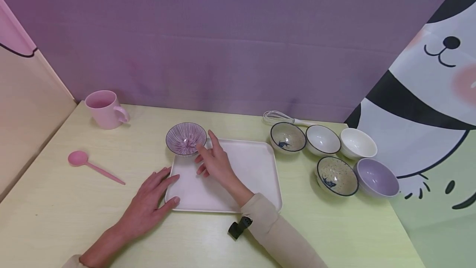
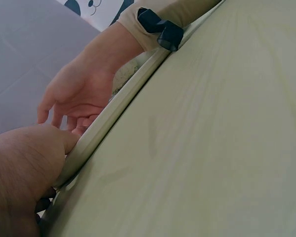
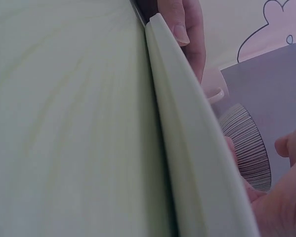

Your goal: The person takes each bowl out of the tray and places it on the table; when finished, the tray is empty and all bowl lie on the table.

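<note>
A white rectangular tray (image 1: 245, 168) lies on the table. In the head view my left hand (image 1: 148, 197) rests at its left side, thumb and fingers extended over the rim. A purple-striped bowl (image 1: 182, 137) overlaps the tray's far left corner; whether its base is on the tray is hidden. Over the tray, my right hand (image 1: 215, 162) reaches to the bowl's right side, index finger extended and the other fingers loosely bent. Contact with the bowl is unclear. In the right wrist view the striped bowl (image 3: 251, 153) shows beyond the tray rim, beside the right hand (image 3: 286, 197).
A pink mug (image 1: 105, 111) and a pink spoon (image 1: 79, 158) are at the left. On the right, several bowls cluster, among them a speckled bowl (image 1: 336, 177), a lilac bowl (image 1: 377, 179) and a white bowl (image 1: 358, 144). Behind them lies a whisk (image 1: 277, 117).
</note>
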Tool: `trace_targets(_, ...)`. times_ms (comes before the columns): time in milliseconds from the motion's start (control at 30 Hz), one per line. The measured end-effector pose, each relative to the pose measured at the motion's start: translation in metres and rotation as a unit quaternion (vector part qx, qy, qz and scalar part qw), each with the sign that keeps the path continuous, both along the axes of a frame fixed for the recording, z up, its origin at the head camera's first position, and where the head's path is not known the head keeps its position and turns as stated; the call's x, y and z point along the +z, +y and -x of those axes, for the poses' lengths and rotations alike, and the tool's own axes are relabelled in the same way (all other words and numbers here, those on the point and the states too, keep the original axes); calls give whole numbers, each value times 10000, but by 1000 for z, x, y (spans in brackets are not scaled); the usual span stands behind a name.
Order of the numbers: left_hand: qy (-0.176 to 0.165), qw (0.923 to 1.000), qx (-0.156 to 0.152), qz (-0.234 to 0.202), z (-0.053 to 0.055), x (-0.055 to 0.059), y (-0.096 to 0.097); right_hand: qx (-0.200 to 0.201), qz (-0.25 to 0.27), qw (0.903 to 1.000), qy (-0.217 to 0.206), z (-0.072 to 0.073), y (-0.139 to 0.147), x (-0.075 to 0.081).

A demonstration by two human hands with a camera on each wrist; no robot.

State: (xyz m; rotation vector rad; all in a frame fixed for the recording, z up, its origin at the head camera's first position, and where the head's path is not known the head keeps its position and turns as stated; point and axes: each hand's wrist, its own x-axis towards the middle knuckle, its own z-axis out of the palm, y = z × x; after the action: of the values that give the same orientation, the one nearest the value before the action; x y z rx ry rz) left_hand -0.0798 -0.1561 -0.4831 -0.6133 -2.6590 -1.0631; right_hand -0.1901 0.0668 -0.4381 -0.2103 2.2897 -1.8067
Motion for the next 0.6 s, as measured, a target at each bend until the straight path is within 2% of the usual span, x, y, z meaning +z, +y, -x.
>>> trace_targets(300, 87, 10000, -32, 20, 1, -1, 0, 64, 309, 9995, -94, 2, -8, 0)
trace_targets(600, -14, 10000, -8, 5, 0, -1, -1, -40, 243, 9997, 20, 3, -10, -4)
